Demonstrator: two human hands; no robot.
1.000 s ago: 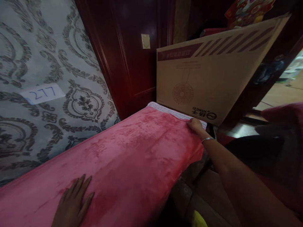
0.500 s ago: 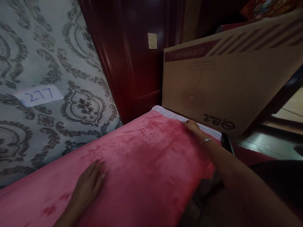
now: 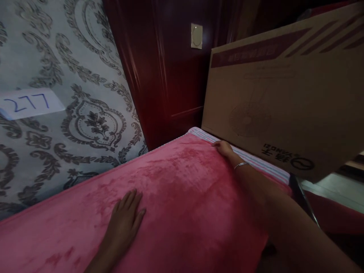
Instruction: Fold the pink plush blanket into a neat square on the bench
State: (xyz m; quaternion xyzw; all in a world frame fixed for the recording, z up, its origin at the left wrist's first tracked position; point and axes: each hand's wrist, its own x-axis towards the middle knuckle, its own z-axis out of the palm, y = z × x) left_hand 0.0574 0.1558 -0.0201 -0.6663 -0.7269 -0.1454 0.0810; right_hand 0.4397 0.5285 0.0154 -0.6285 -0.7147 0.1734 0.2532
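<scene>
Damask wallpaper (image 3: 42, 151) at ten o'clock edges a pink fleece blanket (image 3: 184, 182) lying smooth, its striped hem (image 3: 256, 163) at three o'clock beneath the curled fingers of the right hand (image 3: 224, 149), grip unclear, the left hand (image 3: 123, 223) flat and spread at seven o'clock.

Counts: 2 bare hands, one left hand (image 3: 124, 223), one right hand (image 3: 224, 148). 1 thin silver bangle (image 3: 241, 165). 1 pink plush blanket (image 3: 176, 201), with 1 striped pale hem band (image 3: 250, 161). 1 tan cardboard box (image 3: 275, 94), with 1 printed fan outline (image 3: 250, 119). 1 dark red wooden door (image 3: 159, 83). 1 small beige switch plate (image 3: 196, 36). 1 grey damask-patterned wall panel (image 3: 57, 64). 1 white paper label (image 3: 30, 103), reads 277.
</scene>
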